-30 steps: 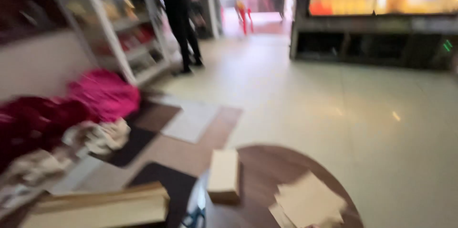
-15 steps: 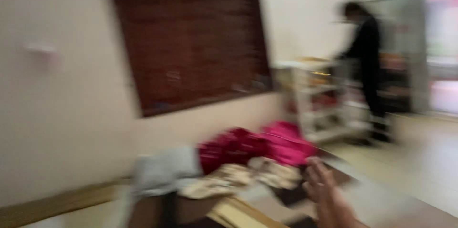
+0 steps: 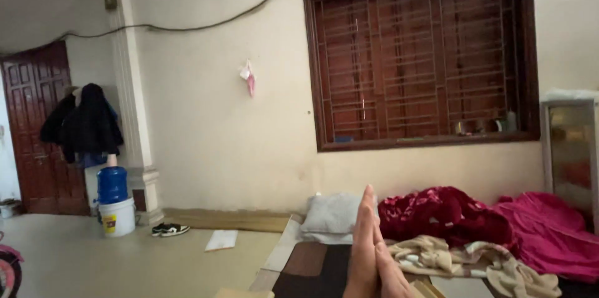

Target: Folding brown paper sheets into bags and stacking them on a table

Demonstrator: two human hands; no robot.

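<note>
The hands [image 3: 373,254] rise at bottom centre, pressed flat palm to palm, fingers straight, gripping nothing, in front of a grey pillow [image 3: 331,215] and red blankets [image 3: 446,214] lying on the floor mat [image 3: 312,260].

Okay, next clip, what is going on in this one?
The person's hands are raised in front of the camera, pressed together palm to palm with fingers pointing up, and hold nothing. Behind them on the floor lie a grey pillow, a dark red blanket, a pink blanket and a beige cloth. Farther left, a blue water bottle sits on a white bucket near a pair of shoes.
</note>
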